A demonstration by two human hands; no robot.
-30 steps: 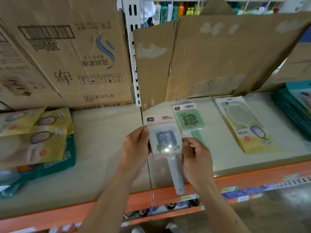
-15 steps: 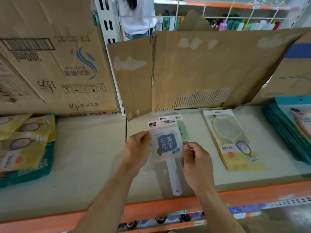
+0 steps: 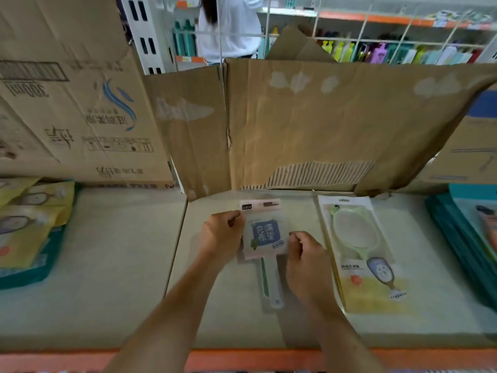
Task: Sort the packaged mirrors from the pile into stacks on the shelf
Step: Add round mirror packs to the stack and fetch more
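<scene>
A pink packaged hand mirror [image 3: 265, 232] with a blue square label and a white handle lies on top of a green packaged mirror [image 3: 264, 278], of which only a strip of handle shows. My left hand [image 3: 222, 236] pinches the pink pack's left edge. Its right edge is pinched by my right hand [image 3: 304, 255]. Both packs sit on the pale shelf [image 3: 121, 265], near its middle. To the right lies a stack of yellow-green packs with an oval green mirror [image 3: 357, 249]. The pile of yellow mirror packs [image 3: 29, 224] sits at the far left.
Teal packs [image 3: 468, 238] are stacked at the right edge. Cardboard sheets [image 3: 322, 125] and a printed box [image 3: 72, 109] stand along the shelf's back. The orange shelf rail [image 3: 242, 359] runs along the front. A person in white stands beyond the shelving.
Both hands have carried the pink mirror pack forward and down onto the green pack, which is now almost covered. The view has shifted towards the shelf.
</scene>
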